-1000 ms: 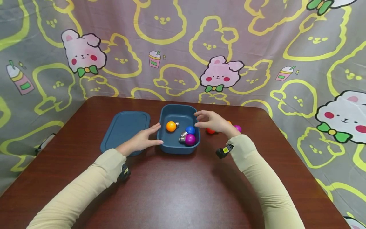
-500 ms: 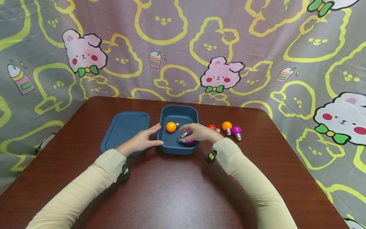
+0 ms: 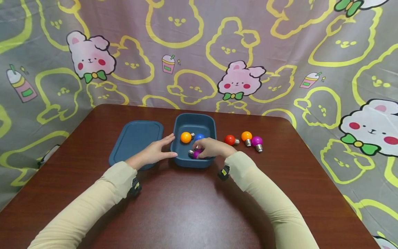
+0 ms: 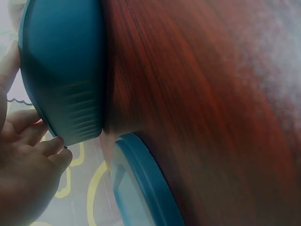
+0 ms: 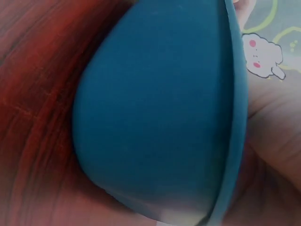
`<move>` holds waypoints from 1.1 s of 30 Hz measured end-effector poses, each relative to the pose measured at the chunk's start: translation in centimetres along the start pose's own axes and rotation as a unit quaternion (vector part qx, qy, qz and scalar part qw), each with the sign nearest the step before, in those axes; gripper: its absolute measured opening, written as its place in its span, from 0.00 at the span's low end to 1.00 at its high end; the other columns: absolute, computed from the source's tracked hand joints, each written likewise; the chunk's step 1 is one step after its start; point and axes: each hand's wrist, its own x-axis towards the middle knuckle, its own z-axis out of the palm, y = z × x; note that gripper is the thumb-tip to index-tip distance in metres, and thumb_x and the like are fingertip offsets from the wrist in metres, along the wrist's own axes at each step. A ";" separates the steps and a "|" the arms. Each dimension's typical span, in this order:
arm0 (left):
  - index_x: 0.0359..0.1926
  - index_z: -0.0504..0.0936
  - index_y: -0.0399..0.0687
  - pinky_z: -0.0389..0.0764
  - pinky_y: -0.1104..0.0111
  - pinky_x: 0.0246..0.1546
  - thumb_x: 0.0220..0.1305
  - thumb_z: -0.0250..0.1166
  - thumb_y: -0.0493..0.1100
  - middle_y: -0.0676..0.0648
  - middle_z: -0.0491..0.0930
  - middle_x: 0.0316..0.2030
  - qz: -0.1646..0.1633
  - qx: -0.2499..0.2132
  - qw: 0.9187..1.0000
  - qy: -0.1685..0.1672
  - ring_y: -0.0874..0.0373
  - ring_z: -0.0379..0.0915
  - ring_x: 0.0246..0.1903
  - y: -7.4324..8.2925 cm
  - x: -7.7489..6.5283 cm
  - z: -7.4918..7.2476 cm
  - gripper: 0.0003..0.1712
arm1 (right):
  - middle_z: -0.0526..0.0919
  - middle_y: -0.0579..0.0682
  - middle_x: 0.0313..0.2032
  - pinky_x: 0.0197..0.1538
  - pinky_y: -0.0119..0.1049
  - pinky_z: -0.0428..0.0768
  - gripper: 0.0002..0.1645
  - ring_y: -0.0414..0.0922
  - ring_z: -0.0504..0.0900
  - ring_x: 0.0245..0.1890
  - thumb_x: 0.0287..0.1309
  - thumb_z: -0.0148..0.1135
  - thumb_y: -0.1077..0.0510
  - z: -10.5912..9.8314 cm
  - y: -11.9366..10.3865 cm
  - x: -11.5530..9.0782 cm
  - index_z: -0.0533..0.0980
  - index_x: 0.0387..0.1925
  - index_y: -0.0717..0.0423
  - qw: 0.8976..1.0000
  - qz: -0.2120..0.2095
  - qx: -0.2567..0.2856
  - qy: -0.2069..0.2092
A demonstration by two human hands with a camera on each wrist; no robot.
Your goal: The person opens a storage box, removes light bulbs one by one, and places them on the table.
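Shifted leftward: the right wrist camera (image 3: 221,175), its label (image 3: 224,173) illegible; the purple bulb (image 3: 196,154), in the box (image 3: 190,163) under the curved right hand (image 3: 212,148), whether gripped I cannot tell. Left hand (image 3: 154,151), fingers apart, touches the box. Blue bulb (image 3: 199,136) beyond slid too.

Six bulbs (image 3: 186,137) are showing: two orange, two purple, one blue, one red. One box (image 3: 190,163) and one lid (image 3: 138,137) are also showing.
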 end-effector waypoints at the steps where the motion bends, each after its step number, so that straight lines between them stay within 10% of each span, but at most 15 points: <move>1: 0.69 0.54 0.40 0.50 0.47 0.61 0.58 0.64 0.52 0.43 0.46 0.70 -0.001 0.001 1.000 0.000 0.44 0.43 0.67 0.0 0.0 0.0 0.45 | 0.78 0.48 0.40 0.43 0.34 0.75 0.21 0.44 0.73 0.40 0.54 0.65 0.57 0.0 0.0 0.0 0.75 0.52 0.50 1.000 0.001 0.001 0.000; 15: 0.69 0.54 0.40 0.52 0.48 0.61 0.57 0.65 0.54 0.43 0.46 0.70 0.009 -0.004 1.000 0.005 0.45 0.44 0.67 -0.1 0.0 0.1 0.47 | 0.75 0.53 0.46 0.42 0.37 0.78 0.30 0.49 0.75 0.44 0.51 0.68 0.54 -2.3 1.2 -2.3 0.70 0.56 0.52 0.993 -0.026 0.076 0.092; 33: 0.69 0.53 0.40 0.51 0.48 0.61 0.58 0.64 0.52 0.44 0.46 0.70 0.009 -0.001 1.000 0.005 0.45 0.43 0.67 -0.2 0.0 0.1 0.45 | 0.70 0.61 0.49 0.50 0.49 0.73 0.34 0.59 0.71 0.50 0.57 0.61 0.62 -6.5 6.9 -9.6 0.60 0.63 0.59 0.956 -0.009 0.178 0.232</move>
